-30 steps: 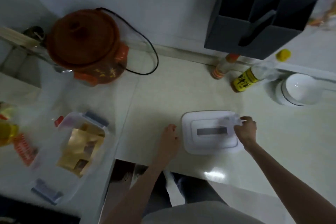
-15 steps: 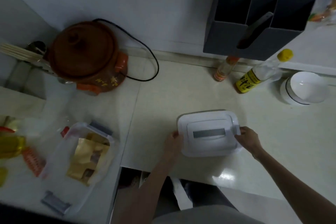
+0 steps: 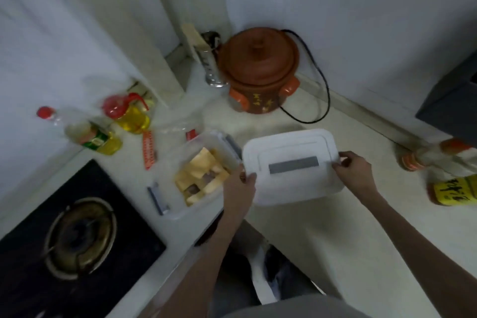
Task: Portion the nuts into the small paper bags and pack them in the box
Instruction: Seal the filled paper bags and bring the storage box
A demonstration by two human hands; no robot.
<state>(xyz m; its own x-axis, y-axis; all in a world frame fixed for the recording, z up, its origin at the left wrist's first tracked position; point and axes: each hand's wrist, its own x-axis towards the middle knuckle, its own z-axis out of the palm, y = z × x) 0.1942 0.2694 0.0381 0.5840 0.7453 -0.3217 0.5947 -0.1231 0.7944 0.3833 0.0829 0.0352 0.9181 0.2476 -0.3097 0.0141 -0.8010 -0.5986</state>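
Note:
A white box lid (image 3: 291,165) with a grey strip across its top is held above the counter. My left hand (image 3: 241,188) grips its left edge and my right hand (image 3: 355,173) grips its right edge. Just left of the lid stands the clear plastic box (image 3: 180,204) with grey clips. Several small tan paper bags (image 3: 200,175) lie inside it. The lid's left edge overlaps the box's right rim. No loose nuts are visible.
A brown clay cooker (image 3: 258,70) with a black cord stands at the back. Oil bottles (image 3: 100,137) sit at the left, sauce bottles (image 3: 449,188) at the right. A gas hob (image 3: 77,237) fills the lower left. A dark grey rack (image 3: 454,100) is at the far right.
Both hands took hold of the lid, lifted it off the counter and carried it left toward the open box. The view swung left, showing the hob and oil bottles.

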